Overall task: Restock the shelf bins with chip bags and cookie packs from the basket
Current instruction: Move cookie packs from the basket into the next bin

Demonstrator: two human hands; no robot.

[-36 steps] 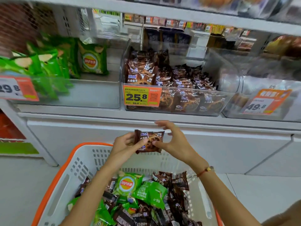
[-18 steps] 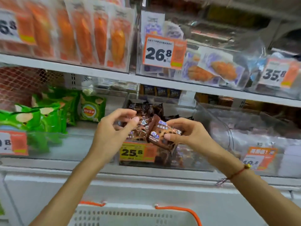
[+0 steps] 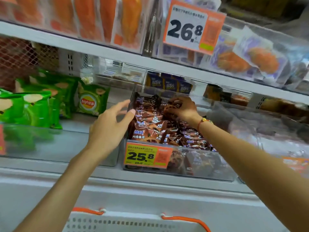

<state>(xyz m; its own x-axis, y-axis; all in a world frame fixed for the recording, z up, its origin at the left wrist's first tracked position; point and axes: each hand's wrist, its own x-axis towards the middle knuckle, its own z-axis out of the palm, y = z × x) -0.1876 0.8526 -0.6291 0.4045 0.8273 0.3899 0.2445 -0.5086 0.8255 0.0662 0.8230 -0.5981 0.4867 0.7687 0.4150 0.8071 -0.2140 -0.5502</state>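
Reaches deep into the clear plastic shelf bin with the right hand, fingers curled round a brown crinkly cookie pack and pinching it, up at about twelve o'clock of the bin's heap, near the back wall. Seems to carry it that far because the front rows, down at six o'clock behind the orange-and-yellow price tag reading 25.8, already stand full of similar brown packs, while the back looks to offer room on top. Holds the pack low over the pile, touching the ones beneath or just above them; cannot tell which. Spreads the left hand at nine o'clock of the bin, fingers straight and relaxed, grasping nothing, thumb tip at the bin's left wall, in contact or just short of it. Probably waits there to steady the light bin against the other hand's push, or to straighten leaning packs once the new one lands. Leaves the green chip bags alone, further out at nine o'clock in the neighbouring clear bin and well apart from the cookies, each kind sorted to its own bin. Stands right over the white perforated plastic basket with orange handles, at six o'clock of the view with only its rim showing and its contents hidden; likely parked close beneath the shelf so each trip stays short. Judging by all this, sits at the set-down step: calls next for loosening the pinch without knocking the stacked packs forward.
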